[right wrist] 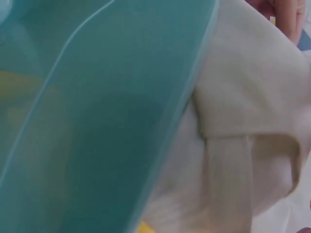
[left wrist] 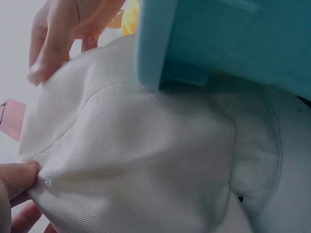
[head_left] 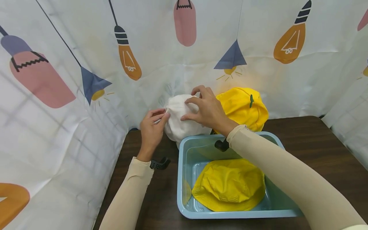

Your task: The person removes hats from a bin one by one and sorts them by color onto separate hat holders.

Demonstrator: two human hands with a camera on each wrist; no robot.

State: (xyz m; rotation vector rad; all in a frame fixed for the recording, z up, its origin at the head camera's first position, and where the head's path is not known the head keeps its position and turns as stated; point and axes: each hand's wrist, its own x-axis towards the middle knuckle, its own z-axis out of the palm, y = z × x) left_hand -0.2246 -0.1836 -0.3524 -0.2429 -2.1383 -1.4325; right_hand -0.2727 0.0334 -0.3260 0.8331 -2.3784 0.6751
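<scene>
A white cap (head_left: 184, 118) sits behind the blue bin, against the curtain. My left hand (head_left: 152, 129) pinches the cap's left side between thumb and fingers; in the left wrist view the thumb (left wrist: 19, 177) presses the fabric beside a seam. Over the cap's right part is my right hand (head_left: 208, 108), thumb and fingers spread apart and bent, with nothing pinched between them. The cap's strap (right wrist: 228, 179) and rear opening show in the right wrist view. Inside the blue bin (head_left: 181, 179) lies a yellow bucket hat (head_left: 227, 185).
A yellow cap (head_left: 244, 108) with a green sprout stands behind the bin at the right, partly hidden by my right hand and forearm. The dark wood table (head_left: 310, 143) carries everything. A white printed curtain (head_left: 161, 38) closes off the back and sides.
</scene>
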